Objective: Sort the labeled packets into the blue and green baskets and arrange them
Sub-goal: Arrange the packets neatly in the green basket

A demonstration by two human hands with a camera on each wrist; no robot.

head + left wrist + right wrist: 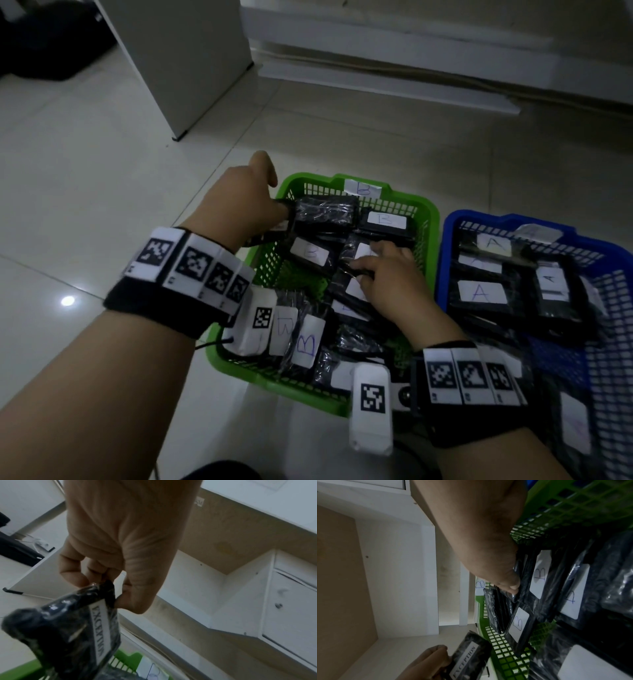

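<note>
The green basket (310, 179) carries a B tag (363, 188) and holds several black packets with white B labels (310, 253). To its right, the blue basket (445, 240) holds packets labeled A (481, 293). My left hand (270, 212) is at the green basket's left rim. It pinches the top of a black packet (68, 628) whose label reads EXCEPTION (465, 660). My right hand (373, 267) is inside the green basket, with curled fingers (511, 585) gripping the edge of a B packet (539, 574). Its palm hides the packets beneath.
Both baskets sit on a pale tiled floor (85, 171). A white cabinet panel (191, 68) stands behind on the left, and a white furniture base (394, 78) runs along the back. Something dark (41, 41) lies at the far left corner.
</note>
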